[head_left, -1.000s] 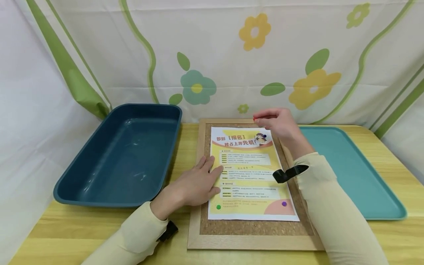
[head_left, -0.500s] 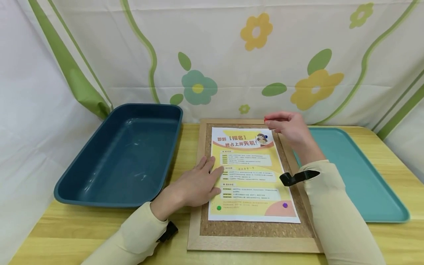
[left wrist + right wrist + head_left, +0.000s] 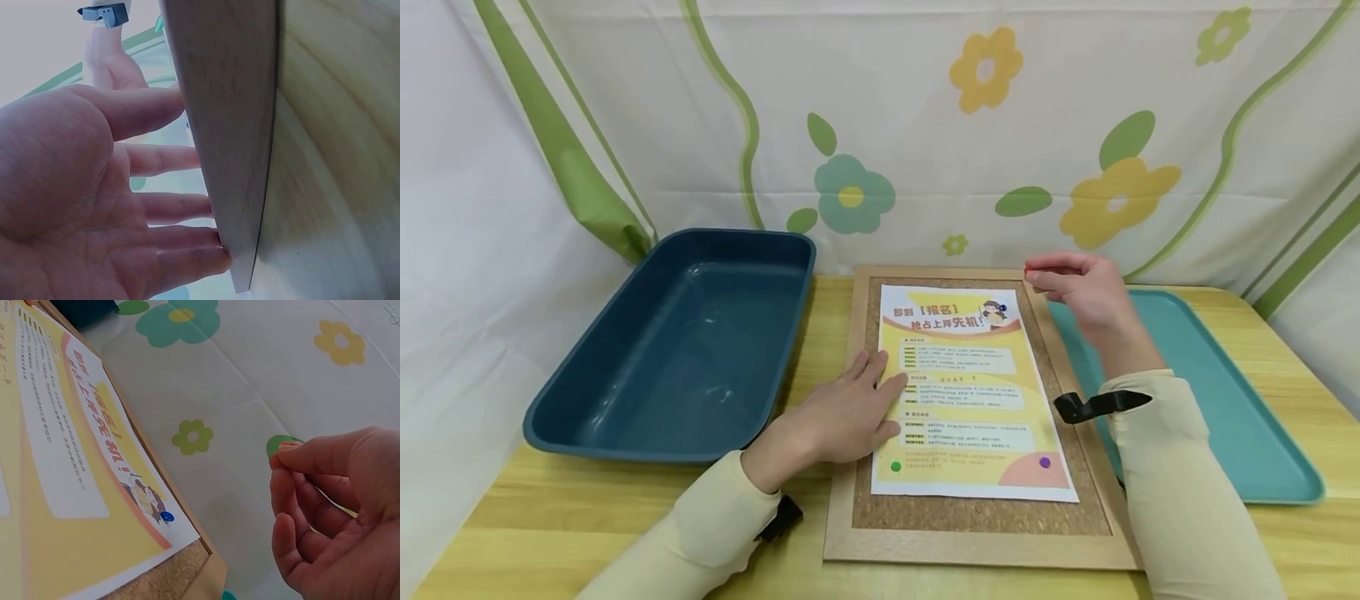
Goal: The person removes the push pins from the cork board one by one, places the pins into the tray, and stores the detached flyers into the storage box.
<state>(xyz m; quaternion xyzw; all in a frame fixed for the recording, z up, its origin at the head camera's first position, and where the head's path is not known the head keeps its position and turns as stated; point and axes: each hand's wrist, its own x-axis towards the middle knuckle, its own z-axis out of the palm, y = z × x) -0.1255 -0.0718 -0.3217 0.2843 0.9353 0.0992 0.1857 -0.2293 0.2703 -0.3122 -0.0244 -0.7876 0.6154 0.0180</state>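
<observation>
My left hand (image 3: pixel 850 417) lies with spread, straight fingers over the left side of the wooden-framed corkboard (image 3: pixel 977 517), fingertips on the edge of a yellow printed poster (image 3: pixel 962 392). In the left wrist view its fingers (image 3: pixel 178 203) reach over the frame's side. Up at the board's top right corner, my right hand (image 3: pixel 1093 300) pinches a small red push pin (image 3: pixel 287 444) between thumb and forefinger; most of it is hidden. Three pins sit on the poster: a blue pin (image 3: pixel 167 516) at top right, a green pin (image 3: pixel 896 467) at bottom left and a purple pin (image 3: pixel 1045 462) at bottom right.
A deep dark-blue bin (image 3: pixel 535 425) stands left of the board. To the right, partly behind my right forearm, lies a flat teal tray (image 3: pixel 1217 392). A white curtain (image 3: pixel 925 125) with printed flowers hangs behind the wooden table (image 3: pixel 497 525).
My right hand has moved to the right along the board's top edge, still pinching the red push pin. The left hand has stayed on the poster's left edge.
</observation>
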